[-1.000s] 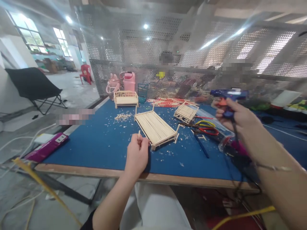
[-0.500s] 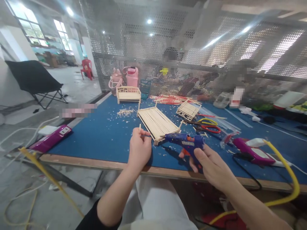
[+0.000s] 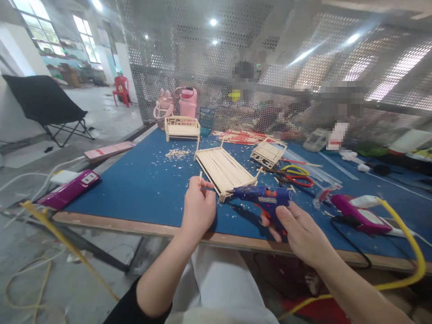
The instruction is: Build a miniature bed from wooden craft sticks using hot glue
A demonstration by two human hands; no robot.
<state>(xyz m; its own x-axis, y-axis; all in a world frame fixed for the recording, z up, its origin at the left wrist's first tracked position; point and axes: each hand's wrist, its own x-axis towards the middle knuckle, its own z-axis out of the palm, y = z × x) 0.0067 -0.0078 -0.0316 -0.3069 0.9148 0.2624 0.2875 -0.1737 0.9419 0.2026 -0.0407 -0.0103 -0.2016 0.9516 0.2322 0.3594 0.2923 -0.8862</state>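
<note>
My right hand (image 3: 297,225) is wrapped round the grip of a blue hot glue gun (image 3: 263,196). Its nozzle points left, at the near corner of a miniature bed frame made of wooden sticks (image 3: 226,168); whether it touches, I cannot tell. My left hand (image 3: 200,202) is closed just left of that corner, pinching a short wooden stick (image 3: 200,176) that stands up between thumb and fingers. The bed frame lies slanted on the blue table (image 3: 141,189), with upright posts at its corners.
Behind stand a small stick bench (image 3: 182,128) and another slatted stick piece (image 3: 269,153). Scissors (image 3: 300,180) and clear glue sticks (image 3: 332,164) lie to the right. Purple power strips (image 3: 359,213) sit at both sides, a yellow cable (image 3: 410,238) looping past the right edge. Red-tipped sticks (image 3: 241,137) lie farther back.
The whole view has shifted slightly. Both hands keep nearly the same place beside the bed frame, with the glue gun's nozzle still at its near corner.
</note>
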